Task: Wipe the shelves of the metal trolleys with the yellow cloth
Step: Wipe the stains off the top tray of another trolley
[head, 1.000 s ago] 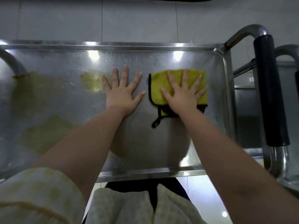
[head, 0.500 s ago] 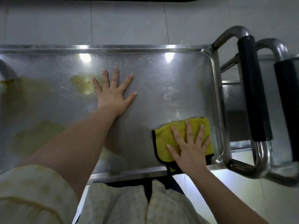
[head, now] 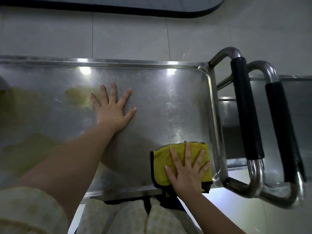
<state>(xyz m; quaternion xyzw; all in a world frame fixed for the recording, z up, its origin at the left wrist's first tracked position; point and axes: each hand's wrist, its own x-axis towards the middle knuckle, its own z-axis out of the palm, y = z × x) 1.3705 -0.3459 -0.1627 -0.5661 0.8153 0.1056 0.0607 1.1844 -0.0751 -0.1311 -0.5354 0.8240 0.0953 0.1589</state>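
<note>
The top shelf point(head: 168, 102) of a metal trolley fills the head view, lying crosswise in front of me. My right hand point(head: 187, 173) presses flat, fingers spread, on the folded yellow cloth point(head: 162, 166) with black trim, at the shelf's near right corner. Part of the cloth hangs over the near rim. My left hand point(head: 113, 110) rests flat on the shelf's middle, fingers apart, holding nothing. Yellowish smears point(head: 79, 97) lie beside its fingers, and more cover the shelf's left part point(head: 33, 146).
A black-padded steel handle point(head: 244, 107) closes the trolley's right end. A second trolley's handle point(head: 285, 132) and shelf point(head: 300, 98) stand right behind it. A lower shelf point(head: 231, 129) shows between them. Tiled floor lies beyond the far rim.
My right hand has dragged the cloth from the shelf's far right toward me to the near right corner, where it has stayed for the last half second. The left hand stays put.
</note>
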